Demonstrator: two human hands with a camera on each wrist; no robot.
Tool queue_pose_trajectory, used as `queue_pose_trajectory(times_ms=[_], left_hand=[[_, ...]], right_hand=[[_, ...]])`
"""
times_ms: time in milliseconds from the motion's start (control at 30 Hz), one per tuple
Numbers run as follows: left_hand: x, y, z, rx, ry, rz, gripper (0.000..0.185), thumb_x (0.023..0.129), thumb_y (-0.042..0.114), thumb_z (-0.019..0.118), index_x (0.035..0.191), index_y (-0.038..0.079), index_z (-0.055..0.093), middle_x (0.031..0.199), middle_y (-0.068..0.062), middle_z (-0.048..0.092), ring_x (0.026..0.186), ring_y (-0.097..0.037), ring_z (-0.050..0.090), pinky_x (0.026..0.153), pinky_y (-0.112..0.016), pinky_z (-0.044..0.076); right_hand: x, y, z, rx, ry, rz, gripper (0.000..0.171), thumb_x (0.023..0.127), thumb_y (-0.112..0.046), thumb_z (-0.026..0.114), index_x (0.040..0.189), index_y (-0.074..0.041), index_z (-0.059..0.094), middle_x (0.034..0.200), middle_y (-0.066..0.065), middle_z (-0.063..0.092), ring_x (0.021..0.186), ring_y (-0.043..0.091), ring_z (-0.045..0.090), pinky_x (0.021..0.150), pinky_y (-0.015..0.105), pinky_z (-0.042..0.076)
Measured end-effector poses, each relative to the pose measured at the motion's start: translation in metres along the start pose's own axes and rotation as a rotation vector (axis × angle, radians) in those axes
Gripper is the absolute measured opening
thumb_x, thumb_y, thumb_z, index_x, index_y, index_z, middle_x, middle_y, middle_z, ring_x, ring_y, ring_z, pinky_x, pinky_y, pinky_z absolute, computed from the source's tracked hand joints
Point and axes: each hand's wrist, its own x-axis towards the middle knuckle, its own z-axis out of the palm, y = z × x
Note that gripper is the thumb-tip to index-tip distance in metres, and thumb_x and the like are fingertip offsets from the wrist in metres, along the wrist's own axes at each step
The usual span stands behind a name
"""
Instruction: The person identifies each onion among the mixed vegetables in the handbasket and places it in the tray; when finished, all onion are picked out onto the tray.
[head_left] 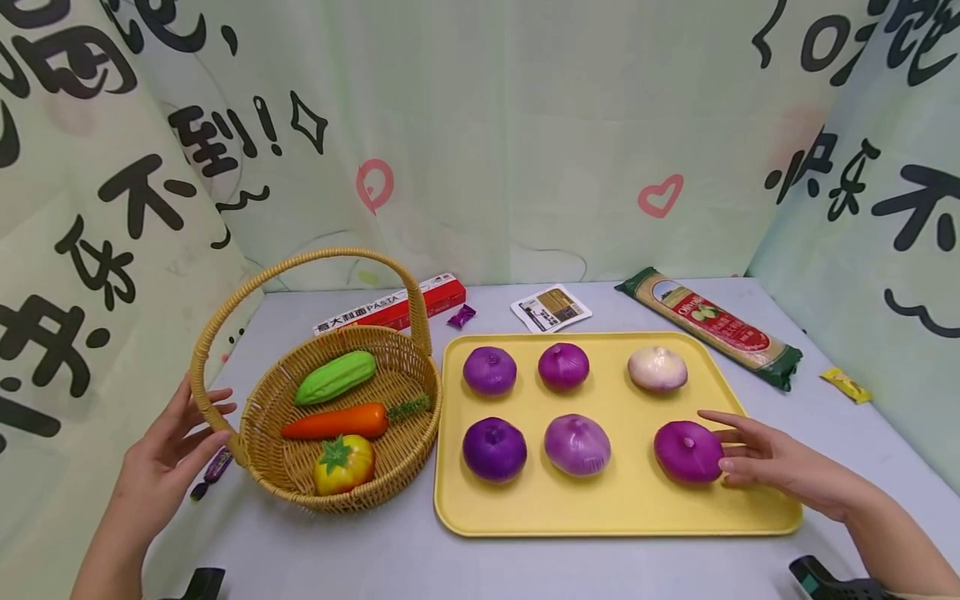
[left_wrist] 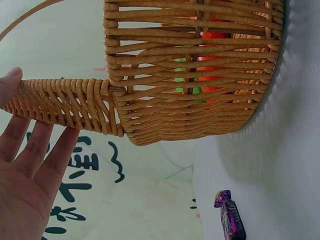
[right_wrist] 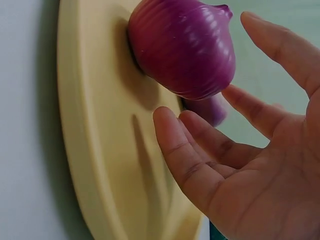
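My left hand (head_left: 168, 446) holds the wicker basket (head_left: 258, 417) low on its arched handle, thumb on one side and fingers on the other; the left wrist view shows this handle (left_wrist: 60, 102) between them. Inside lie a green ridged vegetable (head_left: 336, 377), a carrot (head_left: 337, 422) and a yellow-red tomato (head_left: 344, 465). Over the right end of the yellow tray (head_left: 525, 523), my right hand (head_left: 787, 467) reaches beside a magenta onion (head_left: 687, 452), fingers spread and not wrapped round it. In the right wrist view, a fingertip appears at or close to this onion (right_wrist: 185, 47).
Several other onions, purple (head_left: 494, 450) and whitish (head_left: 657, 369), sit on the tray. Behind are a red pasta box (head_left: 442, 294), a purple candy (head_left: 461, 317), a white packet (head_left: 551, 308) and a long green-ended bag (head_left: 712, 327). A yellow candy (head_left: 846, 385) lies right, a dark-wrapped one (left_wrist: 231, 217) left.
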Motion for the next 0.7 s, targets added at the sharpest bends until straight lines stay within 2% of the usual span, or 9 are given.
queue_pose_trajectory(times_ms=[100,167,333,433,500,633,667,700], left_hand=[[0.0,0.0,0.0,0.004,0.002,0.002,0.085,0.084,-0.007,0.063,0.151,0.024,0.021,0.117,0.036,0.049,0.104,0.019,0.051,0.078,0.002,0.042],[0.0,0.0,0.0,0.004,0.002,0.007,0.085,0.084,-0.007,0.063,0.151,0.024,0.021,0.117,0.036,0.049,0.104,0.019,0.051,0.079,0.002,0.042],[0.003,-0.001,0.002,-0.004,0.0,0.059,0.088,0.081,-0.012,0.063,0.151,0.02,0.021,0.119,0.034,0.049,0.105,0.018,0.052,0.08,0.002,0.042],[0.005,-0.001,0.002,-0.006,-0.012,0.087,0.087,0.081,-0.014,0.061,0.151,0.018,0.02,0.121,0.034,0.048,0.106,0.018,0.052,0.082,0.002,0.041],[0.007,-0.001,0.001,-0.003,-0.027,0.096,0.081,0.086,-0.012,0.056,0.151,0.018,0.02,0.122,0.035,0.047,0.107,0.019,0.051,0.084,0.002,0.04],[0.014,0.001,-0.007,-0.025,-0.041,0.141,0.059,0.097,-0.003,0.04,0.15,0.014,0.023,0.128,0.028,0.05,0.113,0.014,0.049,0.092,0.0,0.036],[0.018,0.004,-0.01,-0.02,-0.032,0.142,0.055,0.098,-0.001,0.036,0.15,0.015,0.025,0.13,0.026,0.05,0.117,0.012,0.047,0.096,-0.001,0.033],[0.022,0.008,-0.014,-0.004,-0.016,0.141,0.052,0.1,0.002,0.034,0.149,0.016,0.027,0.134,0.025,0.048,0.121,0.012,0.043,0.099,-0.001,0.03]], right_hand=[[-0.003,0.0,-0.004,-0.015,0.006,-0.016,0.063,0.097,-0.026,0.048,0.15,-0.017,0.016,0.145,0.033,0.024,0.107,-0.004,0.056,0.087,0.03,0.055],[-0.005,0.0,-0.007,-0.038,0.021,-0.025,0.061,0.098,-0.027,0.045,0.15,-0.014,0.016,0.146,0.033,0.025,0.104,-0.008,0.056,0.086,0.028,0.055],[-0.014,0.0,-0.013,-0.097,0.099,-0.012,0.062,0.1,-0.03,0.041,0.149,-0.004,0.014,0.147,0.034,0.023,0.103,-0.007,0.058,0.084,0.025,0.056],[-0.021,0.003,-0.017,-0.131,0.147,-0.006,0.063,0.1,-0.03,0.041,0.149,-0.002,0.013,0.147,0.035,0.022,0.102,-0.01,0.056,0.083,0.026,0.056],[-0.024,0.004,-0.021,-0.163,0.182,-0.002,0.063,0.101,-0.031,0.04,0.149,0.0,0.013,0.146,0.035,0.023,0.1,-0.013,0.054,0.083,0.027,0.056],[-0.023,-0.003,-0.031,-0.246,0.261,-0.038,0.064,0.101,-0.032,0.04,0.148,0.003,0.015,0.146,0.033,0.023,0.096,-0.022,0.046,0.081,0.03,0.057],[-0.022,-0.009,-0.033,-0.276,0.284,-0.048,0.064,0.101,-0.033,0.04,0.148,0.003,0.016,0.145,0.033,0.025,0.097,-0.02,0.048,0.083,0.035,0.057],[-0.019,-0.016,-0.034,-0.315,0.308,-0.061,0.064,0.1,-0.034,0.041,0.148,0.002,0.017,0.145,0.033,0.025,0.102,-0.011,0.055,0.086,0.042,0.056]])
